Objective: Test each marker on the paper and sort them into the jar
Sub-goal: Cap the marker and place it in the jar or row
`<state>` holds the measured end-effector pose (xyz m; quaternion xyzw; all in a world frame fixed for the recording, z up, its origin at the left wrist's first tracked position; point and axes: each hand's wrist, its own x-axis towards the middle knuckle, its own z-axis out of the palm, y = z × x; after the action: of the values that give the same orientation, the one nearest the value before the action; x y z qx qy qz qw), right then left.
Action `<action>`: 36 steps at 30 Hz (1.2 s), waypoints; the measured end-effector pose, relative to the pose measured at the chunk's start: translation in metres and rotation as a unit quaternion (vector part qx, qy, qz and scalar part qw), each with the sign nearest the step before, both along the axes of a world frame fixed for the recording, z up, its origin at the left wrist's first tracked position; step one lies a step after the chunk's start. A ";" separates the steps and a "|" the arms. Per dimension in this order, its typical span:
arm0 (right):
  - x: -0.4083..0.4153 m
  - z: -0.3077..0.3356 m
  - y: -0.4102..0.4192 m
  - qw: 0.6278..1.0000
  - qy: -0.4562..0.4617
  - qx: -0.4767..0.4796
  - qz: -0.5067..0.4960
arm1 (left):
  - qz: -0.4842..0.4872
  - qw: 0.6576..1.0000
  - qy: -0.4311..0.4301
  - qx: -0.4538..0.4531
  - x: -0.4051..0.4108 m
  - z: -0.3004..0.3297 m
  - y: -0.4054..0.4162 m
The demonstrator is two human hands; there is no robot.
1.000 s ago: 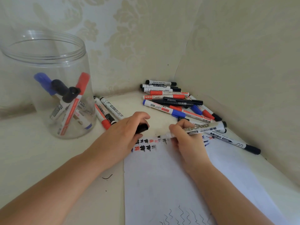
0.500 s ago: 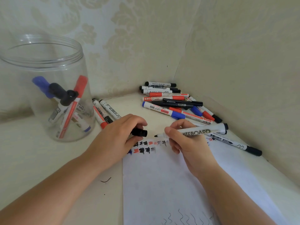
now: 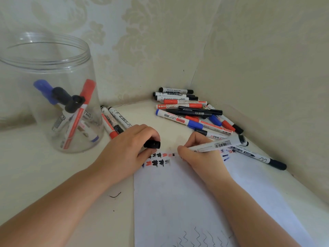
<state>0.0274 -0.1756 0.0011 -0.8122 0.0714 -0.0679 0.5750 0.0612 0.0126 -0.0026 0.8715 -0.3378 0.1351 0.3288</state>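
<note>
Cream damask wallpaper closes in a corner above a pale tabletop (image 3: 53,175), seen from a camera on the person's head. On it lies a white sheet of paper (image 3: 178,202), its far edge crowded with small black, red and blue test marks and its near edge carrying a row of wavy lines.

The person's right hand (image 3: 201,157) pinches a white-barrelled marker (image 3: 216,144) near its writing end, fingers curled round the barrel, the tip down at the paper's far edge and hidden behind the fingers; the black tail end points right towards the wall. The left hand (image 3: 128,152) rests at the paper's left corner, thumb and curled fingers holding a black cap (image 3: 152,144).

A heap of unsorted markers (image 3: 192,113), with black, red and blue caps, lies in the corner beyond the hands. One more black-capped marker (image 3: 258,156) lies along the right wall, just beside the paper. A clear plastic jar (image 3: 53,97) stands upright at left, well apart from the sheet, holding several markers that lean inside it. Three more markers (image 3: 114,122) lie on the table against the jar's right side.
</note>
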 end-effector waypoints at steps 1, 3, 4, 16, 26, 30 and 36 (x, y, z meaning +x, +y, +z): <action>0.000 -0.001 0.001 1.000 -0.001 -0.003 -0.006 | -0.001 1.000 0.000 0.000 0.000 0.000 0.000; 0.001 -0.004 0.002 1.000 0.000 -0.008 -0.014 | -0.003 1.000 0.000 0.001 0.000 0.000 0.000; 0.002 -0.005 0.003 1.000 0.001 -0.013 -0.013 | -0.004 1.000 0.000 0.001 0.001 0.000 0.000; 0.002 -0.007 0.003 0.999 -0.012 -0.039 0.017 | -0.005 1.000 -0.003 0.003 -0.001 -0.001 0.001; 0.002 -0.006 0.004 0.998 -0.020 -0.051 0.019 | -0.004 1.000 -0.001 0.006 -0.001 -0.001 0.001; 0.002 -0.005 0.002 0.999 -0.011 -0.043 0.016 | -0.010 1.000 0.001 0.007 0.000 -0.002 -0.001; 0.004 -0.004 -0.002 1.000 0.002 -0.007 0.022 | -0.009 1.000 -0.002 -0.006 0.001 -0.002 0.001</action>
<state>0.0311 -0.1771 -0.0024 -0.8179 0.0543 -0.0539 0.5702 0.0623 0.0135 -0.0043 0.8660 -0.3458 0.1356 0.3348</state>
